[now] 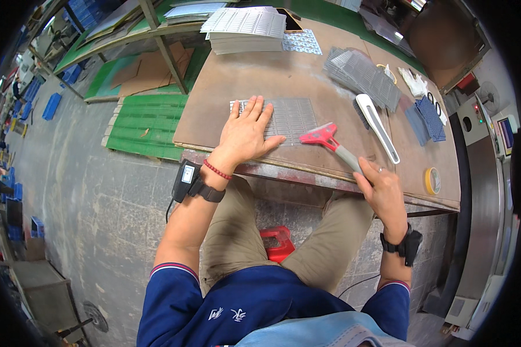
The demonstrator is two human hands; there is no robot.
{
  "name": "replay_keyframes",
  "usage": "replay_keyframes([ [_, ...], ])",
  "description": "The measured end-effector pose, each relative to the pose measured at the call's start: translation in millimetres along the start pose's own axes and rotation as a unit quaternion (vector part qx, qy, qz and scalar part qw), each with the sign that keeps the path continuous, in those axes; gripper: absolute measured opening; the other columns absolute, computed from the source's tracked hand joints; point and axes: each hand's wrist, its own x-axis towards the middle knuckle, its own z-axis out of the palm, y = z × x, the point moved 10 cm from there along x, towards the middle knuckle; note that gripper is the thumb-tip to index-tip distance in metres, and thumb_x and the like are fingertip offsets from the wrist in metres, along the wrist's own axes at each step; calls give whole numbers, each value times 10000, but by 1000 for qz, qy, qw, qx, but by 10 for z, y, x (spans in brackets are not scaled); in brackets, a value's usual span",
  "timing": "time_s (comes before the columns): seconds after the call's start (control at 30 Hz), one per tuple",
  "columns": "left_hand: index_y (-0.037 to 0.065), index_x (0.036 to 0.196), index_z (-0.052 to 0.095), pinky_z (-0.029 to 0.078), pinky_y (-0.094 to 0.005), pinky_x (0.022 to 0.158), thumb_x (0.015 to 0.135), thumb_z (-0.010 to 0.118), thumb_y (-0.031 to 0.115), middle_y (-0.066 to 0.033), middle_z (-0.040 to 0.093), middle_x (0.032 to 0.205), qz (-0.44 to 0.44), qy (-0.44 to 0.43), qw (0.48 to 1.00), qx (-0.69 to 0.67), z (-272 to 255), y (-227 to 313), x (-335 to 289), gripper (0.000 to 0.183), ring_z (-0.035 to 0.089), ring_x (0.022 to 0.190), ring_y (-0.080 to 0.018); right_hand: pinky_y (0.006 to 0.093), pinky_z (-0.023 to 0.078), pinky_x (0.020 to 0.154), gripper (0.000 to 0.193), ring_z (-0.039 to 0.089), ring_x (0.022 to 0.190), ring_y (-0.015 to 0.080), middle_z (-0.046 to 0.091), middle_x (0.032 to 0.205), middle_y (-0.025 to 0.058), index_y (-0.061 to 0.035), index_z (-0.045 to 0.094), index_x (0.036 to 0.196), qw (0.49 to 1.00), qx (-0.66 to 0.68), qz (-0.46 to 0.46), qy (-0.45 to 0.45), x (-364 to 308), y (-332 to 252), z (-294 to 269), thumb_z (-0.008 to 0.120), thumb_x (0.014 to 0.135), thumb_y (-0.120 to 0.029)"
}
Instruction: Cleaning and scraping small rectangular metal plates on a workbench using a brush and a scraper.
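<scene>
Slotted sheet [295, 113]: we see it lying flat on the brown table [205, 110], close to the near edge, its left part covered by a hand.
Left hand [248, 130]: we lay it palm down on the sheet, fingers pointing far and somewhat apart, thumb out to the right; it presses from above and grips nothing.
Right hand [379, 188]: we keep it well apart from the other, clamped on the grey handle of a scraper [323, 137] at the near edge of the table.
Scraper: its red head points left and far, by the near right corner of the sheet; we cannot tell whether its edge touches.
Wrists: on the left we wear a red bead bracelet [217, 169] and a dark strapped device [186, 178]; on the right, a black strapped device [410, 247].
Brush [378, 128]: white-handled, right of the scraper, dark bristles toward the left.
Far side: we have a tall stack of pale sheets [246, 36], with a blue-and-white patterned sheet [303, 42] just to its right.
Right side: fanned grey sheets [362, 75] lie beyond the brush; farther right are white gloves [413, 83] and a blue mesh panel [432, 118], with a yellow tape roll [428, 180] nearer us.
</scene>
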Motion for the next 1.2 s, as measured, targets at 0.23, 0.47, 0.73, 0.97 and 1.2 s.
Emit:
replay_keyframes([
  [0.23,26,1403,473,248,-552,1152,885,559,599,-229,422,1479,-4,-6,1000,2,-20,-27,-11,777,370,1405,-348,417,517,613,288,659,706,340,694,918,162,-25,661,1121,999,-34,5,18,207,12,146,686,870,-164],
  [0.47,24,1401,474,252,-563,1146,879,564,598,-233,422,1476,2,-6,1000,4,14,-8,-13,782,375,1399,-355,422,515,616,281,658,721,358,690,926,178,-21,659,1109,1000,9,9,25,16,-19,16,686,868,-162],
  [0.73,24,1411,461,249,-564,1146,884,561,594,-238,412,1483,5,-9,1000,6,21,4,13,783,366,1403,-362,447,505,601,262,652,708,369,675,808,169,-53,655,1088,998,-61,-1,-19,573,137,288,670,878,-210],
  [0.97,29,1418,452,235,-554,1156,884,554,606,-243,404,1488,-2,-16,1000,-10,30,8,-8,793,358,1409,-362,419,524,623,307,667,734,366,685,797,183,-81,699,1085,999,-27,21,41,818,440,446,712,841,-267],
  [1.2,38,1432,435,216,-549,1167,885,569,600,-227,383,1508,23,-42,998,-32,35,-112,-5,795,325,1429,-359,298,539,766,343,727,845,214,735,991,173,-30,727,1090,985,120,124,3,-140,919,-75,787,771,-141],
])
